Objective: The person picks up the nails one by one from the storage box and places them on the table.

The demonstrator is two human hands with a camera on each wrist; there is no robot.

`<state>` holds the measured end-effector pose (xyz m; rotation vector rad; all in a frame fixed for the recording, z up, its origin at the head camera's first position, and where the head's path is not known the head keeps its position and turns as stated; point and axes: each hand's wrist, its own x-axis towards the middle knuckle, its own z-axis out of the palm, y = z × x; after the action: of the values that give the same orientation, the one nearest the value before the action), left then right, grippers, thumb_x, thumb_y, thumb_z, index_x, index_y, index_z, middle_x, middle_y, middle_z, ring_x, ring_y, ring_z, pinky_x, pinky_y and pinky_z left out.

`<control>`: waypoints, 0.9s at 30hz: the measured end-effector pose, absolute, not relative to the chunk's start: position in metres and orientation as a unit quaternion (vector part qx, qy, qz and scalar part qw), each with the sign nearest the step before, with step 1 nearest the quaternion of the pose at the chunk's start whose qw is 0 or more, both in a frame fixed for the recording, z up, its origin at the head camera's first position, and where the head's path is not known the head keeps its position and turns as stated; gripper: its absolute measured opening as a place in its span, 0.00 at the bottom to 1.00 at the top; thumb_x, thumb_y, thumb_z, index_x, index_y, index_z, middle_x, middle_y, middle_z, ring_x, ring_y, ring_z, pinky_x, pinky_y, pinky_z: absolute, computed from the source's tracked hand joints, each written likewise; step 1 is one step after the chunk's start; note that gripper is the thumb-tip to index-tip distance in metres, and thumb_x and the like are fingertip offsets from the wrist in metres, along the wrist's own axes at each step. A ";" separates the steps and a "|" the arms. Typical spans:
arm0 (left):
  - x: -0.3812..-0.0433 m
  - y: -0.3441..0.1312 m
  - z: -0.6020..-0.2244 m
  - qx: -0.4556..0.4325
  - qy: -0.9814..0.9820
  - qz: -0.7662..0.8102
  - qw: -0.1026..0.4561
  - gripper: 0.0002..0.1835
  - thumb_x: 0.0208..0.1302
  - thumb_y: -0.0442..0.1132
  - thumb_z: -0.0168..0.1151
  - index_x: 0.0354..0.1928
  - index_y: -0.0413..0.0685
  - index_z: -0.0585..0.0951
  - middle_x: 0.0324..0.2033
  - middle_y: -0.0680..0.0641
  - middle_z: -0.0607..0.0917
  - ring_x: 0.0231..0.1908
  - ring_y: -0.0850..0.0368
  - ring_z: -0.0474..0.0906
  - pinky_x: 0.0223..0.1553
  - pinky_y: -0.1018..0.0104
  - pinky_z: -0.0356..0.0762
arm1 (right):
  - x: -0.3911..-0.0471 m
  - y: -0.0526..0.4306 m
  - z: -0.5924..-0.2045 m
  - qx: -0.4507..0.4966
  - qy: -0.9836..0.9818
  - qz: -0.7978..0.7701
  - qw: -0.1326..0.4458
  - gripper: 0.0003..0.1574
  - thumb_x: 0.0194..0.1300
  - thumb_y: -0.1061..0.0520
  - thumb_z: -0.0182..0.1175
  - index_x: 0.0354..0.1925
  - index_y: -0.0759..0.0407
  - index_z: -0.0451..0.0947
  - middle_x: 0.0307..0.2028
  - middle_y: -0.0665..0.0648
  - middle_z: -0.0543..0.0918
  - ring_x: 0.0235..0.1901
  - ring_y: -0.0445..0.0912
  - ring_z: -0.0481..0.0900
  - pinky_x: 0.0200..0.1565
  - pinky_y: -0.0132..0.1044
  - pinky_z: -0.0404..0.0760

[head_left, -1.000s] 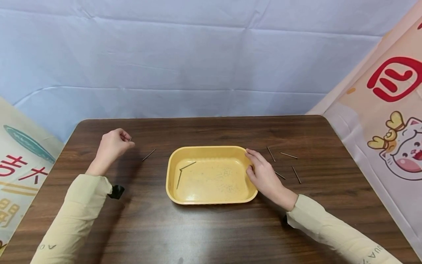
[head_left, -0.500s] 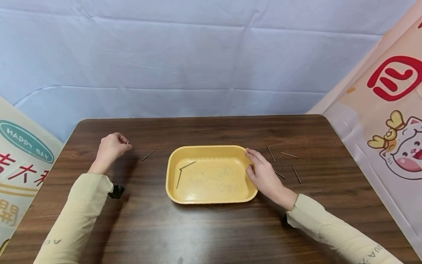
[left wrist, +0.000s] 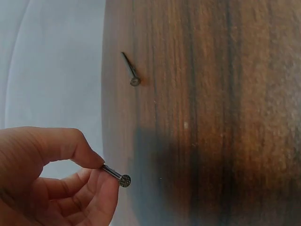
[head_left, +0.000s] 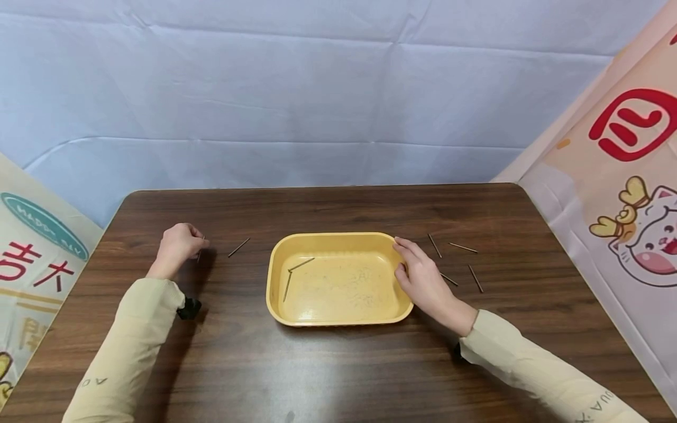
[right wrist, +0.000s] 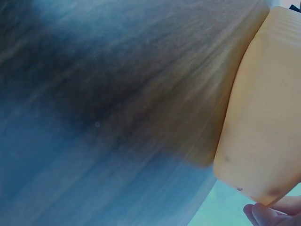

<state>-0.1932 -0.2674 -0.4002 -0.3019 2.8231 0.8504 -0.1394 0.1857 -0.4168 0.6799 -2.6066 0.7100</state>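
Note:
My left hand (head_left: 180,247) pinches a nail (left wrist: 114,174) between thumb and fingers, low over the left side of the table; its round head points away from the fingertips. Just right of that hand a second nail (head_left: 239,247) lies on the wood, which the left wrist view also catches. A yellow plastic tray (head_left: 338,322) stands mid-table with two nails (head_left: 301,265) inside, their ends meeting near its left side. My right hand (head_left: 425,282) grips the tray's right rim. In the right wrist view its fingertips (right wrist: 263,214) show at the tray's corner.
Several nails (head_left: 463,248) lie scattered on the table right of the tray, one partly behind the right hand. The dark wooden table (head_left: 328,376) ends at a pale cloth backdrop (head_left: 317,106). Printed banners (head_left: 645,235) hang at both sides.
My left hand has come down a little and toward me with the nail, which now points more steeply downward. The right hand and tray have stayed in place.

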 end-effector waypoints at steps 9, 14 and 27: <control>-0.195 -0.270 -0.407 -0.111 0.943 0.292 0.114 0.10 0.56 0.38 0.59 0.32 0.35 0.76 0.27 0.41 0.81 0.20 0.57 0.79 0.32 0.57 0.77 | -0.140 0.185 -0.417 0.243 -0.920 0.251 0.181 0.23 0.51 0.72 0.54 0.49 0.77 0.73 0.52 0.67 0.73 0.46 0.55 0.76 0.35 0.38 0.77; -0.195 -0.273 -0.412 -0.105 0.937 0.310 0.122 0.10 0.56 0.36 0.58 0.33 0.32 0.76 0.26 0.41 0.80 0.20 0.57 0.77 0.28 0.60 0.79 | -0.139 0.185 -0.416 0.241 -0.921 0.252 0.173 0.23 0.52 0.71 0.52 0.49 0.76 0.73 0.53 0.67 0.73 0.43 0.53 0.76 0.32 0.37 0.76; -0.195 -0.275 -0.412 -0.107 0.930 0.322 0.143 0.12 0.57 0.35 0.57 0.36 0.30 0.77 0.26 0.40 0.79 0.23 0.55 0.77 0.29 0.60 0.80 | -0.139 0.184 -0.416 0.241 -0.920 0.253 0.178 0.24 0.52 0.72 0.53 0.50 0.76 0.73 0.53 0.66 0.73 0.41 0.52 0.76 0.31 0.36 0.76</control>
<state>-0.1950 -0.2749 -0.4124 -0.3097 2.6822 0.9284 -0.1393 0.1844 -0.4162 0.6823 -2.6031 0.7145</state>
